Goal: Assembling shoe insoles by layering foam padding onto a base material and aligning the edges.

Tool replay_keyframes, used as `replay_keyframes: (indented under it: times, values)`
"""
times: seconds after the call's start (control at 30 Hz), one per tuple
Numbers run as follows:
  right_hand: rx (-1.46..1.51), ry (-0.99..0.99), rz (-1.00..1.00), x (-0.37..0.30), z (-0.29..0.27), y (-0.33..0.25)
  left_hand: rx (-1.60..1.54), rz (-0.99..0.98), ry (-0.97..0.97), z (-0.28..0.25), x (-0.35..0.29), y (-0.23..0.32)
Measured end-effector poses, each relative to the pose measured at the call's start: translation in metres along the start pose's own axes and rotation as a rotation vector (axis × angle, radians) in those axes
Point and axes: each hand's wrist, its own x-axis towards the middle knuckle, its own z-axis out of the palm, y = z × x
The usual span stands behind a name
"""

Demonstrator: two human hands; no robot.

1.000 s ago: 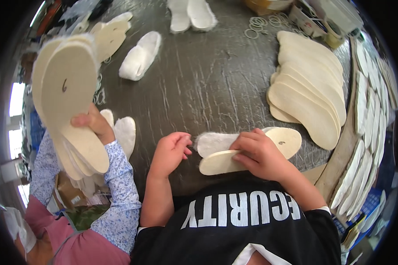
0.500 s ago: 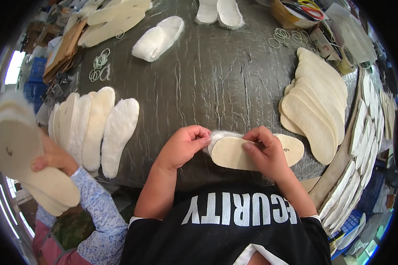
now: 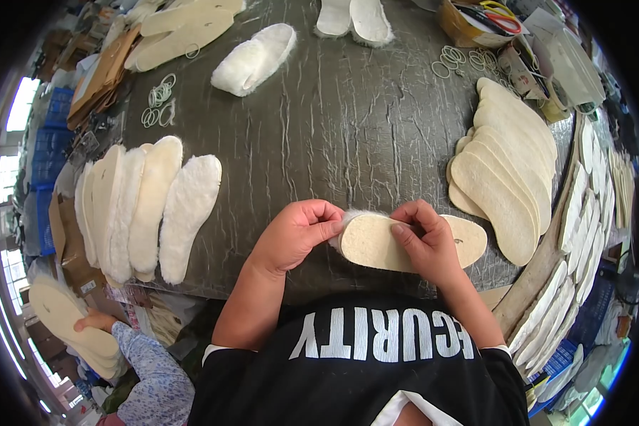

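Note:
Near the table's front edge I hold a small stack of cream insoles (image 3: 373,243) sideways, with white fleece showing along its far left rim. My left hand (image 3: 298,234) pinches that fleecy left end between thumb and forefinger. My right hand (image 3: 427,241) is closed around the middle, thumb on the flat top face and fingers over the far edge. A small dark mark shows on the right end. How many layers lie underneath is hidden.
Fleece insoles (image 3: 189,220) stand in a row at left; cream insoles (image 3: 504,192) are fanned at right. Rubber bands (image 3: 160,96), a folded fleece pair (image 3: 255,60) and a scissors box (image 3: 468,25) lie farther back. A co-worker's hand (image 3: 96,321) holds insoles at lower left.
The co-worker's hand and its insoles have moved down and away from the table. In my hands, the top insole now covers the lower layer more fully at the left end.

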Motion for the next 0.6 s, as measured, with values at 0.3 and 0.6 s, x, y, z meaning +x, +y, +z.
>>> replay_keyframes:
  times: [0.3, 0.6]
  values:
    - [-0.078, 0.028, -0.041, 0.001, 0.003, -0.003, -0.027, 0.011, -0.006, 0.006, -0.002, 0.003]
    - [-0.38, 0.182, -0.344, -0.001, 0.011, 0.004, -0.262, -0.04, 0.004, 0.013, -0.011, -0.002]
